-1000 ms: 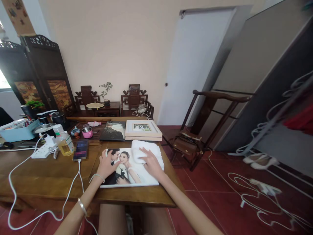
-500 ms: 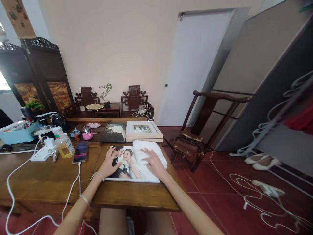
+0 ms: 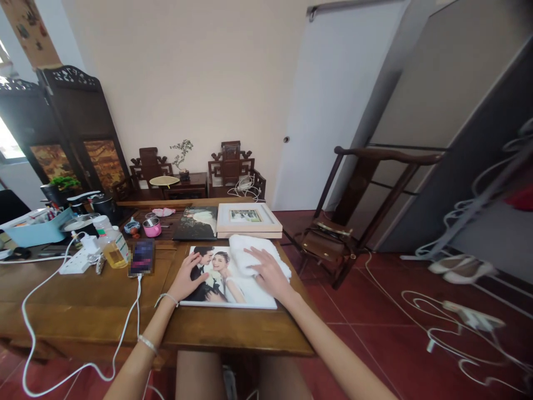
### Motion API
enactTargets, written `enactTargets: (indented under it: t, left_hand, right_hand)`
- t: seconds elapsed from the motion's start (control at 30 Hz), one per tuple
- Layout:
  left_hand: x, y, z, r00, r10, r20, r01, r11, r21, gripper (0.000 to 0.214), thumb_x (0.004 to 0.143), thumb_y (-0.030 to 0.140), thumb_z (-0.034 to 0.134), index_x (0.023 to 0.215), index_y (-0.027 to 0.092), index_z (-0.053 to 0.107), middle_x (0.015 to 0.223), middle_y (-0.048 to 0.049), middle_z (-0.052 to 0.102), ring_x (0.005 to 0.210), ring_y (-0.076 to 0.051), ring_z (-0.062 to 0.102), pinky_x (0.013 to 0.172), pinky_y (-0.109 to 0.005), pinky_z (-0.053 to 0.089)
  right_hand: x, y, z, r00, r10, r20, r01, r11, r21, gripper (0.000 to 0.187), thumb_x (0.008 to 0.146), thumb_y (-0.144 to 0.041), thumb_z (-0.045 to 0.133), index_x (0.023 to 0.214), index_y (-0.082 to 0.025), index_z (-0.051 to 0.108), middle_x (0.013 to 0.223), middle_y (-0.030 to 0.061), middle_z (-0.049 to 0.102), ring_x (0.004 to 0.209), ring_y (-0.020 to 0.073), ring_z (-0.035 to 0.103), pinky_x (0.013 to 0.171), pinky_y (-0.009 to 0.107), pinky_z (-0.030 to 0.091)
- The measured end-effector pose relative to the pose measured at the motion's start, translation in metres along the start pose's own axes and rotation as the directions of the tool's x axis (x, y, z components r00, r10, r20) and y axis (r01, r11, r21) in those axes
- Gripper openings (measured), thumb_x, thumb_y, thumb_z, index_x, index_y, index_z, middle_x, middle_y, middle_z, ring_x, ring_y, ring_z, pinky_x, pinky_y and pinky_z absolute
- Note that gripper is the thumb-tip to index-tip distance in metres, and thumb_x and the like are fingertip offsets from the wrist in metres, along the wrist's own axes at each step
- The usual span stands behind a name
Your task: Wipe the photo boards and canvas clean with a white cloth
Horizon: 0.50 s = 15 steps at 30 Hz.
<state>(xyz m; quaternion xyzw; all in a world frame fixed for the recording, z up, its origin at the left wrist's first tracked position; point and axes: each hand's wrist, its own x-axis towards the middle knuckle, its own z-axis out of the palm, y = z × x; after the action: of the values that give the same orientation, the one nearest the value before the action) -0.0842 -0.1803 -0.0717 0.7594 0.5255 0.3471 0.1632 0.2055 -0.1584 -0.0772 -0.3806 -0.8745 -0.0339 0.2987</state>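
A wedding photo print (image 3: 208, 290) with a white edge lies flat near the front edge of the wooden table. My left hand (image 3: 186, 279) rests at its left side with the fingers outstretched, holding nothing. On the upper right part of the photo lies a folded white towel (image 3: 244, 243). My right hand (image 3: 270, 273) lies over the towel, fingers stretched out and slightly spread. The right hand and the towel hide part of the picture.
Behind the photo are a dark photo panel (image 3: 195, 223) and light framed pictures (image 3: 250, 228). To the left stand a charging phone (image 3: 140, 258), a bottle of yellow liquid (image 3: 114, 253), a white power strip (image 3: 77, 260) and a pink cup (image 3: 152, 226). A wooden chair holds a brown bag (image 3: 322, 246).
The camera view has shifted slightly. My right hand and the towel have moved a little, and the towel's left edge now slants more. My left hand stays at the photo's left side.
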Motion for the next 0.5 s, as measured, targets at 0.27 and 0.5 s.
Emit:
enactTargets:
  t: [0.27, 0.5]
  left_hand:
    - [0.003, -0.008, 0.005, 1.0, 0.013, -0.026, -0.013, 1.0, -0.007, 0.043, 0.083, 0.035, 0.05, 0.123, 0.017, 0.051, 0.135, -0.012, 0.044, 0.129, -0.022, 0.034, 0.109, -0.042, 0.024]
    - [0.003, -0.01, 0.006, 0.999, -0.007, -0.039, 0.006, 0.999, -0.037, 0.044, 0.082, 0.034, 0.052, 0.124, 0.019, 0.05, 0.135, -0.0107, 0.044, 0.13, -0.022, 0.033, 0.109, -0.042, 0.024]
  right_hand:
    - [0.02, -0.008, -0.002, 0.984, 0.069, 0.167, -0.063, 0.997, -0.046, 0.047, 0.065, -0.001, 0.047, 0.103, -0.022, 0.065, 0.138, 0.0067, 0.042, 0.132, 0.0275, 0.025, 0.106, 0.055, 0.015]
    - [-0.036, -0.054, -0.033, 0.962, -0.066, 0.264, 0.077, 0.997, -0.031, 0.035, 0.066, -0.001, 0.044, 0.087, -0.019, 0.067, 0.141, 0.0048, 0.038, 0.134, 0.0259, 0.019, 0.109, 0.051, 0.012]
